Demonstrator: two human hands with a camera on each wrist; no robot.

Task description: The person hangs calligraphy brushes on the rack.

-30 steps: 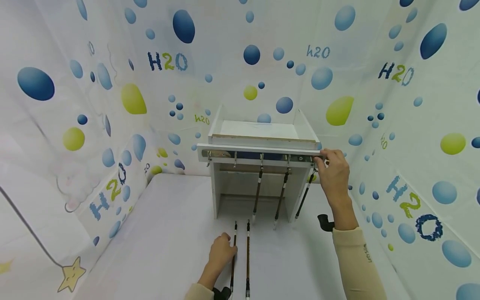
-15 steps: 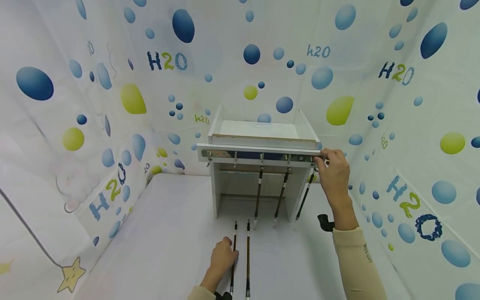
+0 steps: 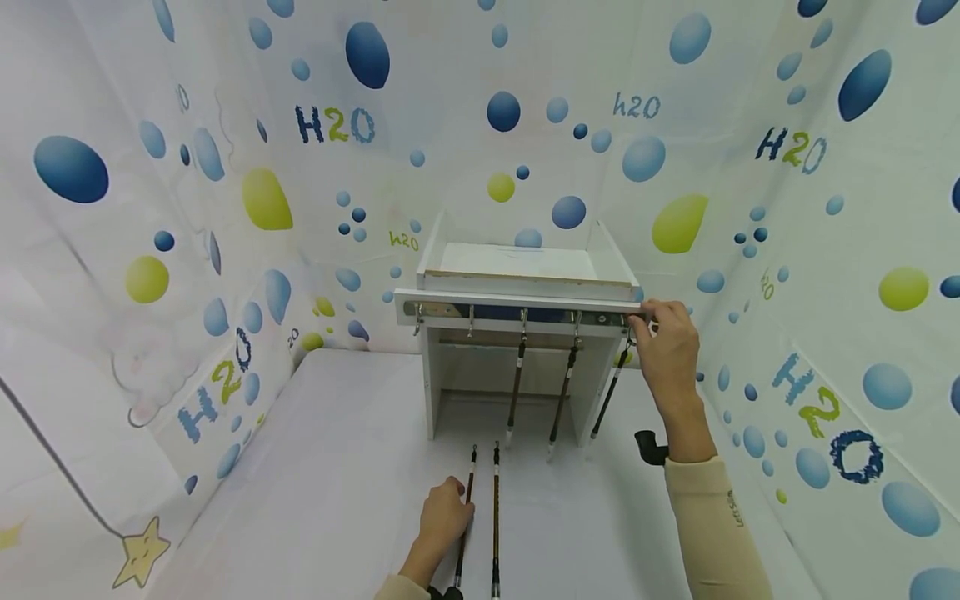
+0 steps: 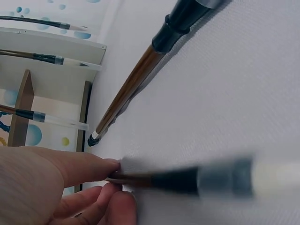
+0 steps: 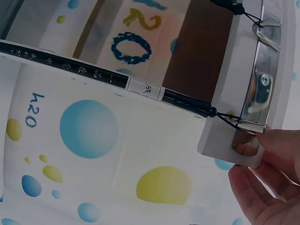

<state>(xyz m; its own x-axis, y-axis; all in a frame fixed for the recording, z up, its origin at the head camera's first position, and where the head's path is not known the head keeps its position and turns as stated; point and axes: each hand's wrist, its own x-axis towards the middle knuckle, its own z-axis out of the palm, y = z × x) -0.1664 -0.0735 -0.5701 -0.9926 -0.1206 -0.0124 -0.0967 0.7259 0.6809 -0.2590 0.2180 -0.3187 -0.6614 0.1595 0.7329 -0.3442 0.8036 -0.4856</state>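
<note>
In the head view my left hand (image 3: 444, 518) pinches a brown-handled calligraphy brush (image 3: 462, 542) low over the white table. The left wrist view shows thumb and fingers round its handle, with the black-and-grey ferrule and pale tip (image 4: 276, 177) blurred close to the camera. A second calligraphy brush (image 3: 496, 500) lies to its right. My right hand (image 3: 667, 350) grips the right end of a white board with a metal hook rail (image 3: 495, 312). Its thumb sits by the end hook (image 5: 251, 125), from which a brush (image 5: 93, 72) hangs by its cord loop.
The hook board fronts a white shelf unit (image 3: 430, 383) with an open tray top. Two more brushes (image 3: 517, 383) hang from its middle hooks; the two left hooks (image 3: 471, 317) carry nothing. Bubble-printed curtains (image 3: 450, 100) surround the table.
The brush in my left hand has tilted, its lower end swinging left and its loop end shifting slightly right. My left hand has moved slightly right and the right hand stays on the board.
</note>
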